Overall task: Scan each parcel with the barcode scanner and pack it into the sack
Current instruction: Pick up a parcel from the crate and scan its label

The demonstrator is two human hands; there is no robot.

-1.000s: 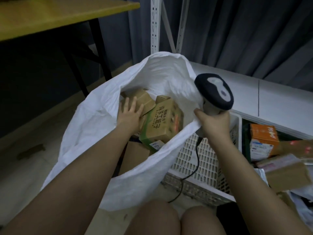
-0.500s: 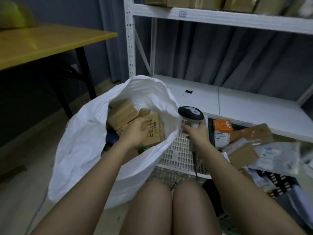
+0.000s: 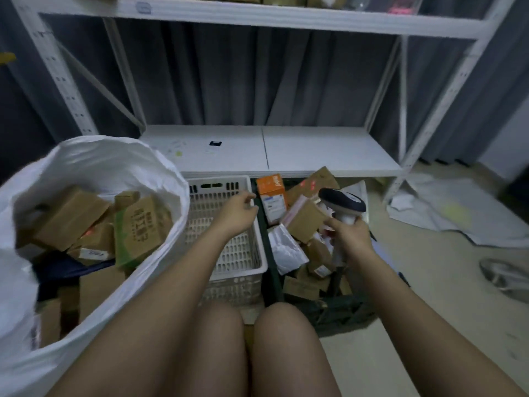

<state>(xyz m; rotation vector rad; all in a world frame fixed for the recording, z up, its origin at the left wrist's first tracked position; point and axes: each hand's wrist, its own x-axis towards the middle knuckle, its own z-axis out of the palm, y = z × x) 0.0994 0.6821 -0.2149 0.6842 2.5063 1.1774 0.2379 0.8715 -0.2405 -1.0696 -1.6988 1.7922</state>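
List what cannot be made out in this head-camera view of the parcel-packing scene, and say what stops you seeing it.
- Sack bottom and lower parcels: hidden by its white wall and the boxes on top.
- Barcode scanner handle and trigger: covered by the right hand.
- Left hand fingers: motion-blurred over the white crate.
- Print on the orange box label: too small.
- Top-shelf goods: cut off by the upper edge.
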